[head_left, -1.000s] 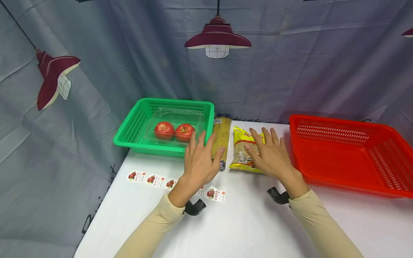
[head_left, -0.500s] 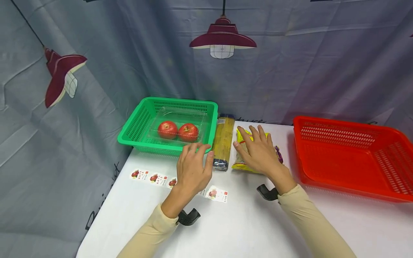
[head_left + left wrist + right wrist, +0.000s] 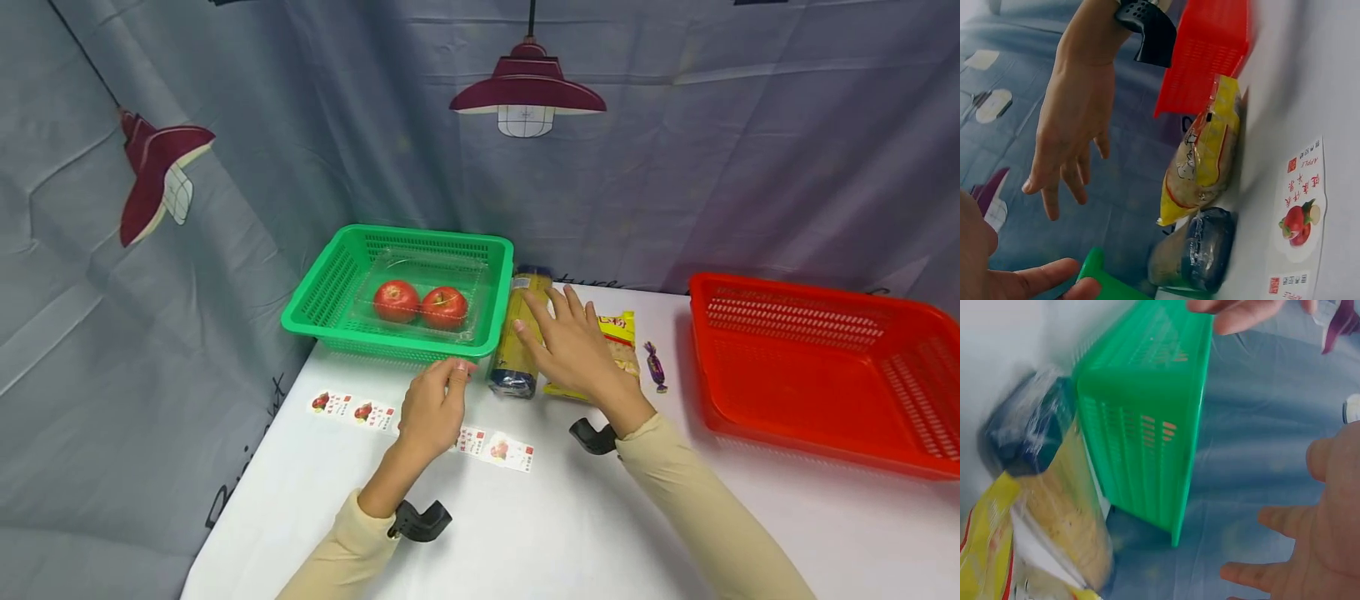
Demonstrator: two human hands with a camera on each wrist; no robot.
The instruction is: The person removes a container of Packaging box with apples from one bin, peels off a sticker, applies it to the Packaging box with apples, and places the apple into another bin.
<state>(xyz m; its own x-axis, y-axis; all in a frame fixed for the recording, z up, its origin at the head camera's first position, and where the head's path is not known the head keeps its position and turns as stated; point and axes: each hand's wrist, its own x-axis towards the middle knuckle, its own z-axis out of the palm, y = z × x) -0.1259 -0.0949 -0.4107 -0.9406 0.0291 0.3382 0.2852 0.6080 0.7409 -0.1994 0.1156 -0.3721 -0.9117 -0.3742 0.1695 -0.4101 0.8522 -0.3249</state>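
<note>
A passage is running between the yellow bag (image 3: 622,348) and red basket (image 3: 795,367), 1 purple candy (image 3: 656,367) lying in it; 1 long packet (image 3: 513,357) is filling the gap towards the green basket (image 3: 375,343).

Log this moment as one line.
left hand: near green basket, contact unclear | right hand: spread, apart from yellow bag | apples: in clear container, inside green basket

On the white counter (image 3: 555,517) are set a green basket (image 3: 367,343), long packet (image 3: 513,358), yellow bag (image 3: 624,354), purple-wrapped sweet (image 3: 656,367) and red basket (image 3: 787,367); nearer, apple labels (image 3: 373,413) are laid. Their row is partly hidden.
</note>
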